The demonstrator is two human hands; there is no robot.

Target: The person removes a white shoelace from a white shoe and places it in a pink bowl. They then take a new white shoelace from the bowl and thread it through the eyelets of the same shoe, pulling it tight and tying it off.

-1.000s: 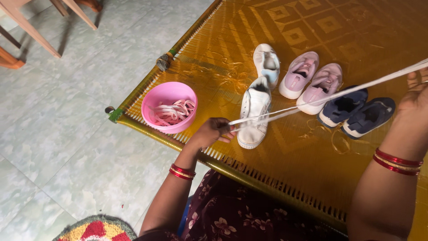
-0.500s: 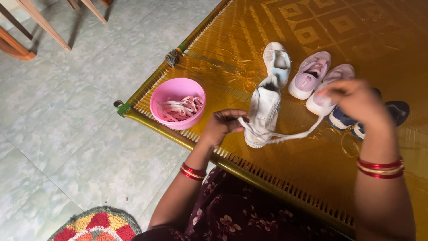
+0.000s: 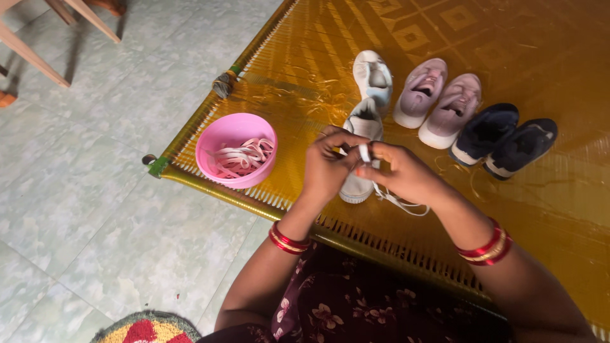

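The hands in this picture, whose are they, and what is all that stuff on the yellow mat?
The camera sits on a person's head and looks down, so you see that person's own arms. The left hand and right hand meet in the middle, pinching a white shoelace that trails down in loops. Right behind them a white shoe lies on the woven yellow mat. Farther back lie another white shoe, two pink shoes and two dark blue shoes. The pink bowl holds more laces.
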